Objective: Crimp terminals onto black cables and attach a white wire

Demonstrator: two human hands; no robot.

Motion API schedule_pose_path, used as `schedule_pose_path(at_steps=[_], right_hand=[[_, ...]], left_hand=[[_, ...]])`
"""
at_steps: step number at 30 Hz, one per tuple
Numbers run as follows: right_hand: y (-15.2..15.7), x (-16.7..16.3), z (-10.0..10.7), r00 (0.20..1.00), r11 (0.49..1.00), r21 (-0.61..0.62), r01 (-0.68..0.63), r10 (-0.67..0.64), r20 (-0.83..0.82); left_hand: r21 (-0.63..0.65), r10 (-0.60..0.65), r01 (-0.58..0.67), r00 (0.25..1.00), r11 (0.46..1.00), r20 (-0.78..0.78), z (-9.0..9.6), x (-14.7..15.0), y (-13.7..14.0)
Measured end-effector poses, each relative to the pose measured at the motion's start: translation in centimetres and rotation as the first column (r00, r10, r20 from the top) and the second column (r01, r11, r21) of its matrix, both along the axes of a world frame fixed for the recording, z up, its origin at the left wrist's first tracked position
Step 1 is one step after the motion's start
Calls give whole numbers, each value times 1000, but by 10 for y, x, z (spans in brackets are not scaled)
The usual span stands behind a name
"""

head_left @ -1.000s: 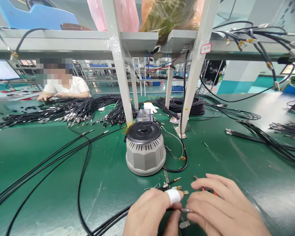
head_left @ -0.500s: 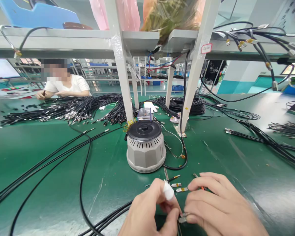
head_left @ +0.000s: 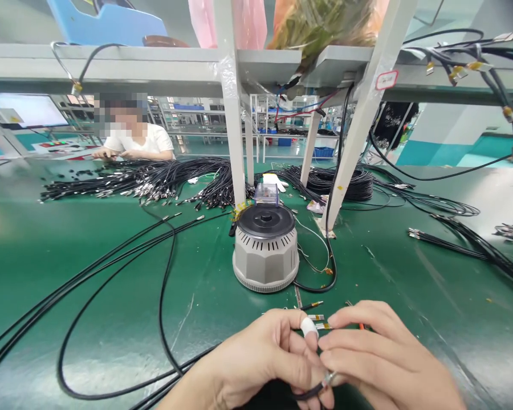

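Observation:
Low in the view, my left hand (head_left: 273,356) is closed on a black cable (head_left: 310,393), with white wrapping on one fingertip. The cable's small metal connector (head_left: 329,378) lies between both hands. My right hand (head_left: 385,356) is closed too, thumb and fingers pinching that connector, which they partly hide. Just beyond the fingertips lie several cable ends (head_left: 315,317) with metal plugs and yellow tape. Something orange-red (head_left: 362,326) shows behind my right fingers, mostly covered. Ahead stands a grey round tape dispenser (head_left: 265,259) with a black top.
Long black cables (head_left: 111,256) run over the green table (head_left: 209,319) on the left. A large cable pile (head_left: 154,179) lies further back, and a coil (head_left: 354,185) sits behind the shelf post (head_left: 342,165). More cables (head_left: 457,242) lie right. A person (head_left: 139,142) sits across the table.
My left hand has turned, showing more of its palm side, and the black cable end now shows below its fingers. The whole scene has shifted rightward in view.

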State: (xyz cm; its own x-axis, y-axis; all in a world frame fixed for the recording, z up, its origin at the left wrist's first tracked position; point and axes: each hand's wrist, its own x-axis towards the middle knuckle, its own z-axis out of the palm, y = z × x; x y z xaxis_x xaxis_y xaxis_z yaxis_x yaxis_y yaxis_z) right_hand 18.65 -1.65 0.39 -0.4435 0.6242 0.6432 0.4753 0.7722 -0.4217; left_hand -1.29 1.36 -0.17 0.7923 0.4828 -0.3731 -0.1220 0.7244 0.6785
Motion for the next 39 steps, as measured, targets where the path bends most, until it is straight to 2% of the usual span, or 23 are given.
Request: schedule_pose_path(at_steps=[1,3,6,9,11,13,15,17,22,24,26,28,29,32,34,35,37,38,39], right_hand=[[1,-1,-1,999,998,-47,-33,31,-44],[2,-3,-5,981,971,-215,-99,60,-184],[2,-6,-13,941,891,-434,-132,-25,-338],[1,-4,-18,947,870,-492,31,-184,-265],[0,-1,-17,949,863,-493,111,-239,-205],[-3,0,-17,970,851,-521,72,-181,-160],[-4,1,-19,984,815,-579,-4,-100,-147],[-4,2,-24,974,766,-643,-7,-141,-179],[-4,23,-42,854,590,-794,143,-480,-202],[-9,35,-45,839,526,-838,145,-515,-178],[-16,42,-47,882,479,-866,146,-460,-106],[-23,44,-48,942,491,-858,147,-334,-30],[-26,43,-49,960,529,-834,156,-279,2],[-33,37,-55,981,692,-699,179,-182,70],[-36,33,-58,983,807,-561,181,-147,107],[-37,31,-59,984,846,-505,173,-129,122],[-36,31,-57,984,878,-449,166,-117,134],[-33,33,-53,980,859,-476,192,-141,141],[-28,35,-49,972,811,-535,236,-187,145]], left_hand=[[-9,4,-4,1000,1000,-2,0,1,0],[-60,4,-4,1000,998,-11,0,2,-1],[-99,59,-59,998,993,-1,-1,4,-3],[-74,169,-169,986,983,2,-3,4,-6],[-76,200,-200,980,977,-15,-6,3,-7],[-79,208,-209,978,975,-23,-8,2,-7],[-75,207,-209,978,975,-33,-8,2,-7],[-49,227,-230,972,972,-54,-7,2,-5],[78,299,-292,949,953,-103,0,1,0],[119,315,-301,941,946,-127,2,0,0],[138,317,-298,938,945,-142,4,0,0],[141,301,-280,939,949,-163,3,1,-1],[144,293,-271,940,952,-173,3,2,-2],[151,271,-243,941,958,-203,1,4,-4],[155,258,-228,942,961,-213,1,5,-4],[157,257,-226,941,961,-220,2,5,-4],[158,262,-229,936,960,-235,3,4,-3],[164,270,-235,932,958,-244,3,4,-2],[172,279,-241,928,955,-247,3,4,-2]])
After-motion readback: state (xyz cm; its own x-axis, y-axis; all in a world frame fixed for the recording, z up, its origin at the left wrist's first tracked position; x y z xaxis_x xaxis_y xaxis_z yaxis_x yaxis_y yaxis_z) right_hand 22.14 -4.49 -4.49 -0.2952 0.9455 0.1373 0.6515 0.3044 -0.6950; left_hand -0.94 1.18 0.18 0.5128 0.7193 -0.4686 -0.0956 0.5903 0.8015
